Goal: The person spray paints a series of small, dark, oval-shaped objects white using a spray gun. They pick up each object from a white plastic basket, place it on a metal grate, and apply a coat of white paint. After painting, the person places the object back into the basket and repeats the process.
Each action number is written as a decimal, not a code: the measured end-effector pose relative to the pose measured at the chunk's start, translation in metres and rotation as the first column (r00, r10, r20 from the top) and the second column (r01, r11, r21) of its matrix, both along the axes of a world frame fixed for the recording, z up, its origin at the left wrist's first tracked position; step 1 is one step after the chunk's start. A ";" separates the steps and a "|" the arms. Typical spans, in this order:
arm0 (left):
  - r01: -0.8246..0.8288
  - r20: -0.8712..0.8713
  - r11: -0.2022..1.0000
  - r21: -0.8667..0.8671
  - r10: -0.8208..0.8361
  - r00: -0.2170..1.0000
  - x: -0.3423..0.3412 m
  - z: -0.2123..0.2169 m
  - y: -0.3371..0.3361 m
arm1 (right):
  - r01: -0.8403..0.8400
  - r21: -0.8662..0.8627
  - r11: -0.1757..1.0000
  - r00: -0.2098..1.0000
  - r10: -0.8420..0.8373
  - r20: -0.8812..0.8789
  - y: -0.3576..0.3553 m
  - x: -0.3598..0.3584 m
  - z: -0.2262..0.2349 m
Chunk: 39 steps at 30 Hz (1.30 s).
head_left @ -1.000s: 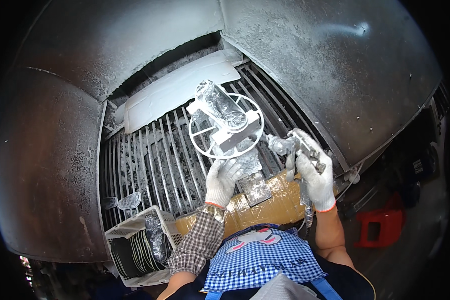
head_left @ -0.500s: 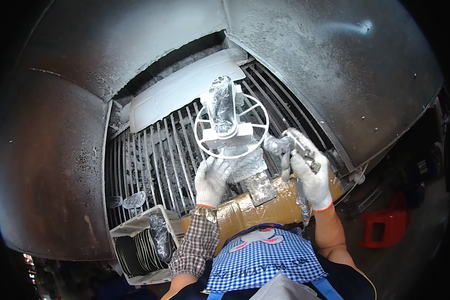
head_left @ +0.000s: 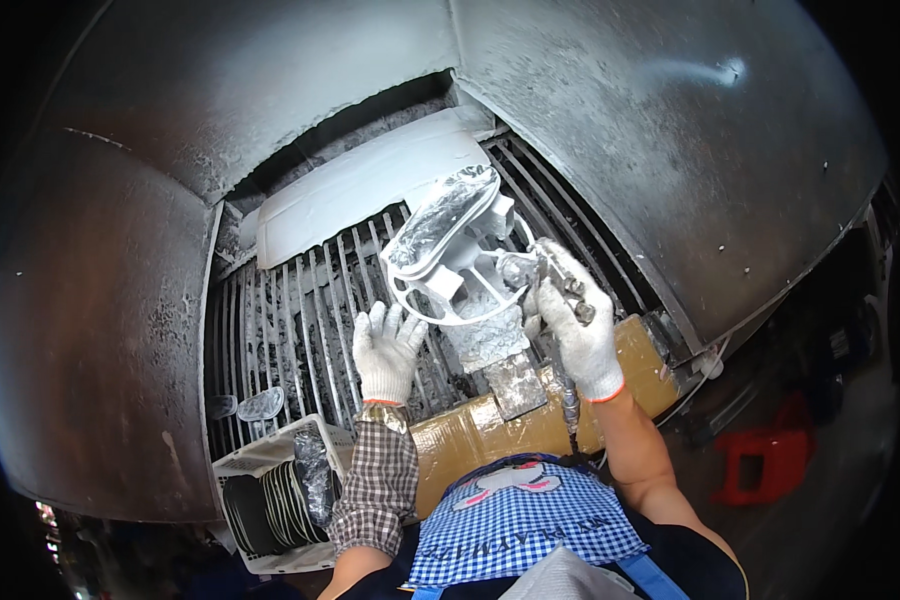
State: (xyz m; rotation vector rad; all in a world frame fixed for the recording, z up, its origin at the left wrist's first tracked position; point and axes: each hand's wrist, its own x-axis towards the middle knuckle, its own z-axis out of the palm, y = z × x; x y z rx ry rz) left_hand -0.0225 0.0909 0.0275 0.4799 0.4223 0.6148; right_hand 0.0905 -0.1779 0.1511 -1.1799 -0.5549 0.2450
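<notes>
A shoe-shaped piece [head_left: 440,222], its top wrapped in shiny clear film above a white sole edge, rests on white blocks over a spoked white wheel [head_left: 457,322]. Its far end points to the upper right. My left hand [head_left: 387,355], in a white knit glove, is just left of the wheel's near rim, fingers spread and holding nothing. My gloved right hand [head_left: 588,345] grips a metal spray gun [head_left: 568,283] at the wheel's right side. The gun's head is close to the rim; I cannot tell whether they touch. A wrapped hose [head_left: 570,408] hangs below the gun.
Metal bars [head_left: 315,335] form a grate under the wheel, with dark metal walls [head_left: 700,180] around. A pale sheet [head_left: 370,180] lies at the back. A tape-covered box [head_left: 450,432] lines the front. A white basket [head_left: 342,455] holds dark round pieces. A red stool [head_left: 765,465] stands right.
The wheel and the shoe-shaped piece have turned clockwise. My left hand has moved left, off the near rim, with fingers spreading. My right hand has brought the spray gun left, closer to the wheel.
</notes>
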 end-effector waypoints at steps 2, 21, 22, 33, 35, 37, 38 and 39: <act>0.004 0.008 1.000 0.031 -0.004 1.000 0.000 -0.002 0.008 | 0.025 0.019 1.000 0.999 -0.024 -0.039 -0.001 0.003 0.002; -0.051 -0.026 0.998 0.040 0.052 0.998 0.025 0.000 0.051 | -0.145 -0.066 0.987 0.989 0.147 0.028 0.004 -0.010 0.000; -0.053 -0.032 0.998 0.035 0.054 0.998 0.024 0.000 0.049 | -0.133 -0.048 0.990 0.991 0.134 0.023 0.001 -0.010 -0.002; -0.171 -0.028 0.983 0.067 0.173 0.985 0.021 -0.009 0.044 | -0.011 -0.236 0.972 0.998 -0.004 -0.065 -0.067 -0.001 -0.059; -0.339 -0.096 0.921 0.190 0.361 0.927 0.024 0.000 0.037 | 0.009 -0.255 0.967 0.988 -0.048 -0.146 -0.082 -0.005 -0.078; -0.429 -0.066 0.847 0.314 0.471 0.880 0.025 0.025 0.014 | 0.063 -0.271 0.961 0.971 -0.122 -0.205 -0.099 -0.011 -0.096; -0.397 -0.039 0.848 0.351 0.437 0.899 0.025 0.043 -0.001 | 0.103 -0.313 0.944 0.956 -0.181 -0.229 -0.103 -0.015 -0.098; -0.371 -0.012 0.842 0.392 0.408 0.913 0.025 0.062 -0.016 | 0.134 -0.352 0.926 0.939 -0.232 -0.253 -0.106 -0.018 -0.099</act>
